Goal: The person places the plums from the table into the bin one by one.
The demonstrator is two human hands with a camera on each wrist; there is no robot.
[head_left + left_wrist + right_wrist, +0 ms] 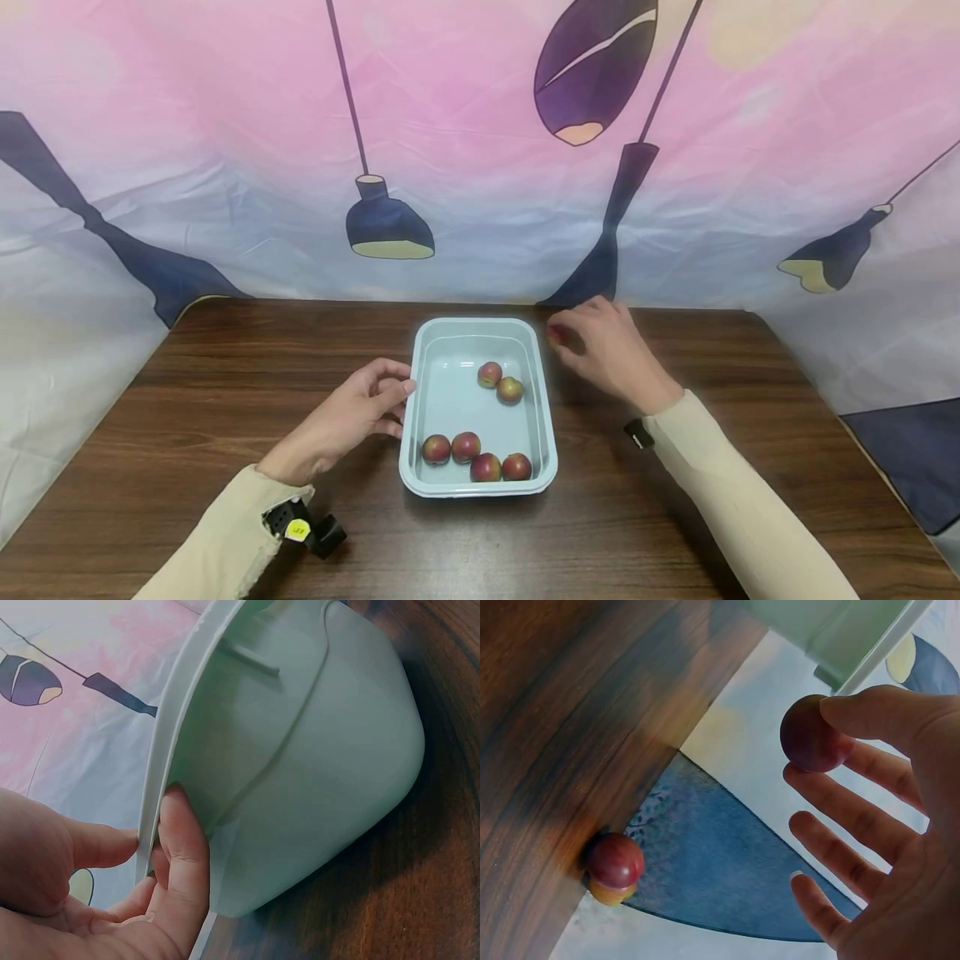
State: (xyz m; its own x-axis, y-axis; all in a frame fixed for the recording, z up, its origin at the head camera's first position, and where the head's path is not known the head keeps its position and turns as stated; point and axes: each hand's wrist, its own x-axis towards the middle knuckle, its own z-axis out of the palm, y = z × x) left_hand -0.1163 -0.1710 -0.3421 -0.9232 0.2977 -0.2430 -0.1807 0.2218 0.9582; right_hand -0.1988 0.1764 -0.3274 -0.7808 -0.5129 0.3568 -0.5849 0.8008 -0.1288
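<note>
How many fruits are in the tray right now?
6. In the tray, a reddish fruit and a greener fruit lie in the far half; toward the near end, left to right: first fruit, second fruit, third fruit, fourth fruit. None looks hidden there.

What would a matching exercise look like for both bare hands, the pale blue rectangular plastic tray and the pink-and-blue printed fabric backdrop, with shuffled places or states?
Things:
1. pale blue rectangular plastic tray
2. bare left hand
3. bare right hand
4. pink-and-blue printed fabric backdrop

Places or states:
A. holding a round dark-red fruit
B. hanging beyond the brown wood-grain table
C. containing six round red-and-yellow fruits
D. gripping the tray's rim

Pairs: 1-C; 2-D; 3-A; 4-B
</note>
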